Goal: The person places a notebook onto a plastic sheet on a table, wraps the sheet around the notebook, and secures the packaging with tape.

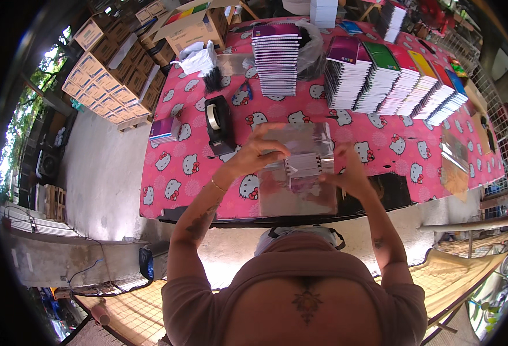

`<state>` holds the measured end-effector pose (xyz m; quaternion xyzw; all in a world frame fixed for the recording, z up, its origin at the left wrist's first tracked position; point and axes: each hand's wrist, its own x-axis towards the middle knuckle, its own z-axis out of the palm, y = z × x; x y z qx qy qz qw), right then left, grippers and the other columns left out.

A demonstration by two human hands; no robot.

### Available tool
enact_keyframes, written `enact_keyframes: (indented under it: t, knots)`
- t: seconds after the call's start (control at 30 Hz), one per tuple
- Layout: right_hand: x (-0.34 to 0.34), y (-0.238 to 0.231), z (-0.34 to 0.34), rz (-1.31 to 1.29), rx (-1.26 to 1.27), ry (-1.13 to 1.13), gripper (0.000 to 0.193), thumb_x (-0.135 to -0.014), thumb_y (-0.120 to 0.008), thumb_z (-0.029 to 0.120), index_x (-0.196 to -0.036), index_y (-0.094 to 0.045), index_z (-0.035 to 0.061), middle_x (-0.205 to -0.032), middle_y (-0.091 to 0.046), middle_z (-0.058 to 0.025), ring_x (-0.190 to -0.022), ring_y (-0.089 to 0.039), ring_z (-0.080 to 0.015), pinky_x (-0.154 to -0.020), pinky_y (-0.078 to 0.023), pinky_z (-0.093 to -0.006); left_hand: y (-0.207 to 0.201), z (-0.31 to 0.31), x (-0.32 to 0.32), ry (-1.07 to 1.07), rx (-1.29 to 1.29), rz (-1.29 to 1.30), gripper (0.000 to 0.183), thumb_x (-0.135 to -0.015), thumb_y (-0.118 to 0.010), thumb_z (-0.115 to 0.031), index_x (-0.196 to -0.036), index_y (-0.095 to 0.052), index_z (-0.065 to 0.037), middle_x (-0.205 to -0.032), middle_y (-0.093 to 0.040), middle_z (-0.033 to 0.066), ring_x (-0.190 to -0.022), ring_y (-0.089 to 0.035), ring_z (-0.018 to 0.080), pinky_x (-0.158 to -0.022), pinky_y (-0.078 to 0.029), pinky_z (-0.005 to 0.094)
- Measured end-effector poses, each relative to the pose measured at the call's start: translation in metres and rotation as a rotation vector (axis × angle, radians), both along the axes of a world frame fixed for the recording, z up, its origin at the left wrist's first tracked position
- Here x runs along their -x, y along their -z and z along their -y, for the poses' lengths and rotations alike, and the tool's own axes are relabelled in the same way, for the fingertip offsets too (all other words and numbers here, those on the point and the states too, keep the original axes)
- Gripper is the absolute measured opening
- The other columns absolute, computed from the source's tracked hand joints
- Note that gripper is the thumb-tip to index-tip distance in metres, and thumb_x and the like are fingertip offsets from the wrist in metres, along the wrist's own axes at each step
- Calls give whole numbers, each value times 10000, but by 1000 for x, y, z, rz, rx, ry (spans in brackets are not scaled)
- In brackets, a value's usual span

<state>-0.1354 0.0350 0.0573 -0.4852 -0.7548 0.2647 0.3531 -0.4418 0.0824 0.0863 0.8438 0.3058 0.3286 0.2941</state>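
Observation:
In front of me, near the table's front edge, a small stack of spiral notebooks (303,165) rests on clear plastic film (294,203), its wire-bound edges showing. The film also spreads beyond the stack's far side. My left hand (261,151) is at the stack's left, fingers curled and thumb bent in against the film by the notebooks. On the other side my right hand (350,172) has its thumb at the stack's near right corner and its fingers curled on the film, slightly blurred. A black tape dispenser (220,127) with a roll stands beyond my left forearm.
Tall stacks of spiral notebooks (275,63) in purple, green, red, yellow and blue stand across the back. A small notebook pile (164,130) lies at left. More flat film (455,155) lies at right. Cartons (107,75) are piled beyond the pink patterned tablecloth (207,184).

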Motion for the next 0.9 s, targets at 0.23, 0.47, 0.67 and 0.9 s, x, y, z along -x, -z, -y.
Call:
enact_keyframes:
  t: [0.23, 0.47, 0.67, 0.9]
  knots:
    - [12, 23, 6, -33, -152, -246, 798, -625, -903, 361, -1301, -535, 149, -1354, -553, -49, -1345, -453, -268, -1128, -262, -485, 8, -18, -40, 17, -220, -68, 165, -776, -804, -128, -933, -789, -180, -1509, -427, 117, -1353, -386, 312, -1122, -285, 467]
    - [4, 36, 1, 126, -193, -337, 612, -654, -874, 357, -1195, -668, 156, -1464, -479, -74, -1417, -377, -312, -1165, -238, -520, 16, -10, -22, -22, -89, 11, 159, -765, -802, -194, -914, -789, -251, -1529, -422, 76, -1345, -398, 319, -1105, -296, 493]
    - [16, 47, -2, 212, -171, -371, 619, -724, -803, 409, -1284, -659, 189, -1534, -367, -137, -1478, -257, -308, -1173, -174, -570, 16, -9, -55, -18, -292, -272, 183, -782, -796, -198, -940, -783, -288, -1580, -329, 123, -1411, -315, 355, -1129, -264, 536]
    - [23, 66, -15, -432, 127, -345, 603, -867, -727, 396, -1363, -573, 89, -1547, -337, -170, -1441, -322, -293, -1131, -316, -421, 49, 0, -61, -304, 13, 119, 501, -784, -805, -254, -1252, -629, -219, -1570, -264, 188, -1420, -307, 393, -1131, -253, 585]
